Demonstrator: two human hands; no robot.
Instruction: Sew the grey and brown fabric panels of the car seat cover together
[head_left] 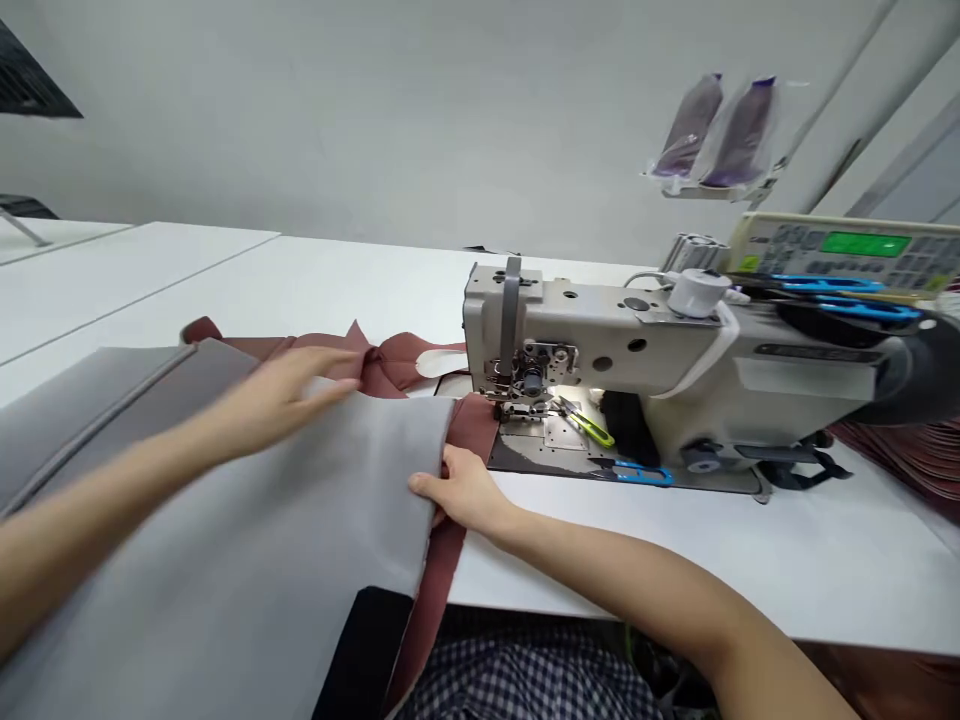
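Observation:
A large grey panel [300, 540] with reddish-brown material [446, 560] along its right edge lies over the left of the table. My right hand [465, 490] grips the panel's right edge, thumb on top and fingers underneath. Over the panel's far edge, my left hand [300, 395] has its fingers spread and is slightly blurred; nothing shows in it. Folded reddish-brown pieces [390, 360] lie just beyond it. The sewing machine [562, 330] stands to the right, its presser foot near the reddish-brown edge. A black patch [367, 650] shows at the panel's near end.
Yellow-green snips [589, 425] and blue-handled scissors [641, 473] lie by the machine bed. More blue-handled scissors [847, 290] rest on the machine top, before a control panel [862, 250]. Wrapped thread cones [739, 135] hang above. Stacked reddish-brown pieces [900, 460] sit far right on the white table [712, 560].

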